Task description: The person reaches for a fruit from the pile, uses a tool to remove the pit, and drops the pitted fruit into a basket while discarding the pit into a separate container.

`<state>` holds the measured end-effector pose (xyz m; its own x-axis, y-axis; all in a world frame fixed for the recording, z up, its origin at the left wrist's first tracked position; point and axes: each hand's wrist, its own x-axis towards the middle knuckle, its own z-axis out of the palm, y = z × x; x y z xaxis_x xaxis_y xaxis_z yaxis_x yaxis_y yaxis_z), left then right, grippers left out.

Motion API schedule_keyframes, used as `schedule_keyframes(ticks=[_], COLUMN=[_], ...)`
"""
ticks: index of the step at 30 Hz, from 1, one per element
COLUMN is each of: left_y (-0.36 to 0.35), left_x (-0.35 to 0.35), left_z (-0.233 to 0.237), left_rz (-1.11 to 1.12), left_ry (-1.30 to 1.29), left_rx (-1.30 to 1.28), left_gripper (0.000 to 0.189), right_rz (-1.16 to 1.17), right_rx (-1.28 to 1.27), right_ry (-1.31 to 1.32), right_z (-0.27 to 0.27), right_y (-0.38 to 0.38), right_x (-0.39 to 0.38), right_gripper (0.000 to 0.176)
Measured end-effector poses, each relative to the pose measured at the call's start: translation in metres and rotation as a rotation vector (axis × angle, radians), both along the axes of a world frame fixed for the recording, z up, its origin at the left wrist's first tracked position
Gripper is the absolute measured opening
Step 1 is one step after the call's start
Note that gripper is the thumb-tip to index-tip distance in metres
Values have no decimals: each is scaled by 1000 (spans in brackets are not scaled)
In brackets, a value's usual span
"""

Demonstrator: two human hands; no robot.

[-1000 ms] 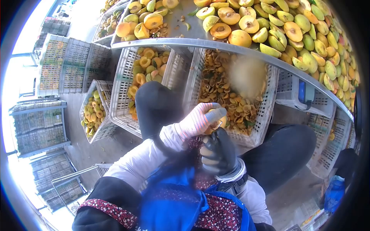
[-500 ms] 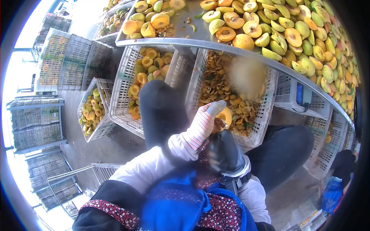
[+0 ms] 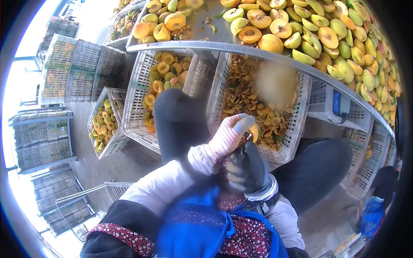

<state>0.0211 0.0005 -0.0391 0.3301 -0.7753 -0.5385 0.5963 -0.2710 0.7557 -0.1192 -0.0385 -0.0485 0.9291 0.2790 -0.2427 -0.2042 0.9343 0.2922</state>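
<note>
Striped-gloved left hand pinches curved orange fruit piece, likely soft, slick, best held outside; black-gloved right hand curled, contents unclear

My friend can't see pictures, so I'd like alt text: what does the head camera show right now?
A person's striped-gloved left hand and dark-gloved right hand meet at a piece of orange fruit, near a crate of fruit scraps. A metal table ahead is heaped with halved fruits. More crates of fruit stand to the left.
</note>
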Motion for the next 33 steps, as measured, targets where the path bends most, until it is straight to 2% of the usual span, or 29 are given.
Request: schedule_keyframes(ticks=[2,4,5,7,8,11,12,13,15,16,17,18,20,21,22,23,25,26,28,29,31,33], left_y=[-2,-5,-6,-15,-19,-21,-15,-12,-11,-9,-5,-1,0,-2,-3,-3,-2,4,23,37,59,69], left_x=[3,0,-1,-2,-2,-1,8,18,20,21,22,22,16,14,16,18,29,37,69,84,108,123], left_z=[3,13,17,2,-4,11,9,2,-5,-3,-1,2,12,17,15,20,40,47,59,67,54,71], left_rz=[-47,57,108,197,243,321,248,269,449,288,123,-48,-203,-279,-223,-173,-74,50,251,280,468,96], left_ry=[104,293,387,293,244,344,348,259,82,-237,-551,-861,-1249,-1444,-1424,-1339,-1177,-1124,-1415,-1518,-1363,-1770], left_rx=[-2,59,91,209,264,133,29,118,-35,8,54,99,171,203,140,156,180,121,-196,-213,-127,222], left_gripper=[28,30,31,35,37,38,41,39,34,31,29,27,23,22,19,18,17,17,22,25,32,32], right_rz=[5,6,3,2,-21,-104,-243,-287,-170,-239,-280,-397,-416,-434,-427,-479,-511,-514,-475,-464,-399,-292], right_rx=[37,82,-46,-306,-257,-104,-140,-223,-602,-1224,-1865,-1893,-1171,-1766,-2366,-2482,-1971,-1825,-1975,-1826,-1582,-1394], right_ry=[7,7,-86,-276,-230,-87,-58,39,533,476,604,617,645,638,591,611,707,729,736,696,608,517], right_z=[1,1,4,12,11,1,6,4,15,-1,-17,-20,-16,-13,-10,-16,-26,-27,-23,2,40,62], right_y=[-2,-3,-2,-2,-4,-6,-11,-11,-15,-9,-3,-4,-14,-19,-26,-29,-32,-34,-43,-45,-54,-62], right_x=[0,-1,-1,1,2,1,2,3,10,12,15,22,27,28,28,23,13,11,10,14,17,23], right_gripper=[53,52,50,48,48,46,47,45,41,28,18,18,41,33,26,22,18,18,18,17,16,16])
